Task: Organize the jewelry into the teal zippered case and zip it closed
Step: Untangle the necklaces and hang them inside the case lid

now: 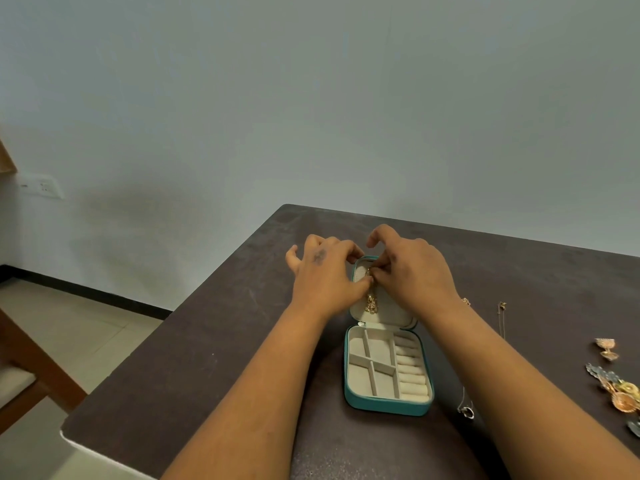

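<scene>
The teal zippered case (387, 407) lies open on the dark table, its beige tray divided into compartments and ring rolls, all bare. Its lid (391, 311) lies flat beyond the tray. A gold necklace (371, 303) hangs down over the lid's lining. My left hand (323, 277) and my right hand (414, 270) meet over the top of the lid, fingertips of both pinched on the necklace's upper end. To the right lie a thin chain with a pendant (501, 315), a silver ring necklace (467, 408) and gold earrings (606, 348).
A cluster of gold and silver ornaments (620, 393) sits at the table's right edge of view. The table's left edge (166, 327) drops to a tiled floor, where a wooden chair (24, 372) stands. A plain wall with a socket lies behind.
</scene>
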